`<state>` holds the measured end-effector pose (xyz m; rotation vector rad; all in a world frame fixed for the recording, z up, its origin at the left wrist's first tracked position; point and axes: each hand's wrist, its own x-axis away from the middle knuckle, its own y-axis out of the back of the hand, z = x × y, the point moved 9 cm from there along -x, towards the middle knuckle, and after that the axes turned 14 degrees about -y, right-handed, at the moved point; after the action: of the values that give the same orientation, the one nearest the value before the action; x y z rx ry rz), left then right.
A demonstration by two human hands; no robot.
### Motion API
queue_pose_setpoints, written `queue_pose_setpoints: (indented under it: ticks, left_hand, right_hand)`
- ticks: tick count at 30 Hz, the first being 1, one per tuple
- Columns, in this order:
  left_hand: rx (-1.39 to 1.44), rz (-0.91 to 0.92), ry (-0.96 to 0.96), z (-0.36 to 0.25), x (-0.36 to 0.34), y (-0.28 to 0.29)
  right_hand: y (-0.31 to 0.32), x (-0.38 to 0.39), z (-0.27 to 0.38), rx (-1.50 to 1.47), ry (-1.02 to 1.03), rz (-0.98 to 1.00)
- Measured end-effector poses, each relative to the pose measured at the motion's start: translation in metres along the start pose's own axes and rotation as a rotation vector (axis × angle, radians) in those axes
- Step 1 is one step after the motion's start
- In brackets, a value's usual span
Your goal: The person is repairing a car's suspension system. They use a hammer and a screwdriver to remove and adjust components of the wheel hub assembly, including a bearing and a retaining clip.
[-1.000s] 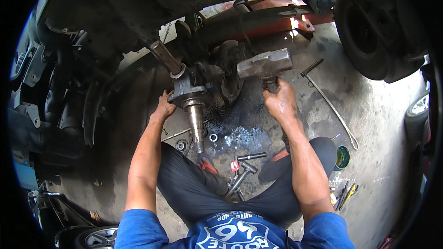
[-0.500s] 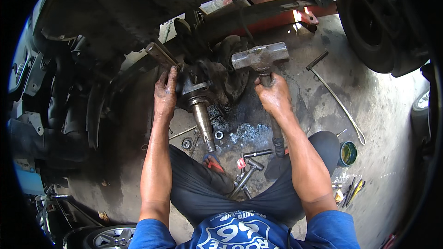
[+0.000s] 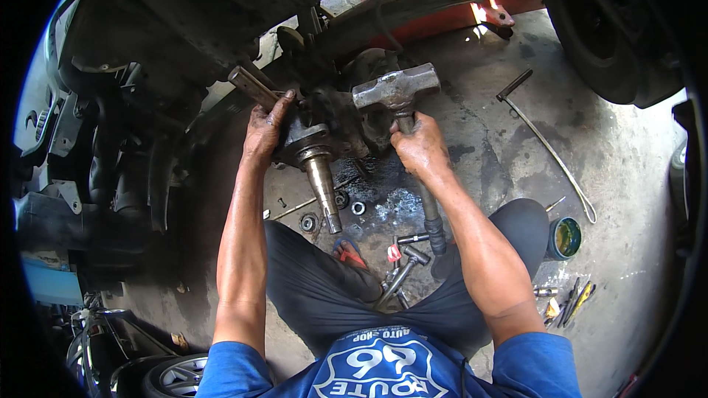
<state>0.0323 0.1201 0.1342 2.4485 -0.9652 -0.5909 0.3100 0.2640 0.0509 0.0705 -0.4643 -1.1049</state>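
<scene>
My left hand (image 3: 265, 127) is closed round a thick metal bar (image 3: 251, 85), whose lower end meets the dark steering knuckle (image 3: 304, 133). A shiny stepped spindle (image 3: 321, 186) juts from that knuckle toward me. My right hand (image 3: 423, 146) grips a sledgehammer (image 3: 397, 88) by its handle, close under the worn steel head. The handle runs down past my wrist to a dark wrapped end near my knee. Between bar and hammer head there is a gap. Where exactly the bar's tip rests is hidden by my fingers and shadow.
Rings (image 3: 358, 208) and a bearing-like part (image 3: 308, 222) lie on the stained floor below the spindle. A smaller hammer (image 3: 404, 273) sits between my legs. At right are a long-handled wrench (image 3: 546, 144), a grease tin (image 3: 565, 238) and a tyre (image 3: 590, 37). Vehicle bodywork hangs overhead.
The sledgehammer and my right hand have shifted left, nearer the knuckle. My left thumb now lies further along the bar. The whole view has moved slightly.
</scene>
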Motion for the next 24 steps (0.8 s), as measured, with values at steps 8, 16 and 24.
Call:
queue_pose_setpoints:
  ticks: [8,16,24]
  left_hand:
    - [-0.017,0.057,-0.086,-0.009,-0.006,-0.006]
    - [0.059,-0.028,-0.138,-0.021,-0.008,0.006]
    - [0.684,-0.272,-0.086,-0.049,-0.038,0.002]
  right_hand:
    - [-0.045,-0.007,0.008,0.036,0.028,0.041]
    - [-0.062,-0.014,0.004,0.070,0.021,0.091]
    - [-0.036,-0.016,-0.011,0.103,-0.069,0.060]
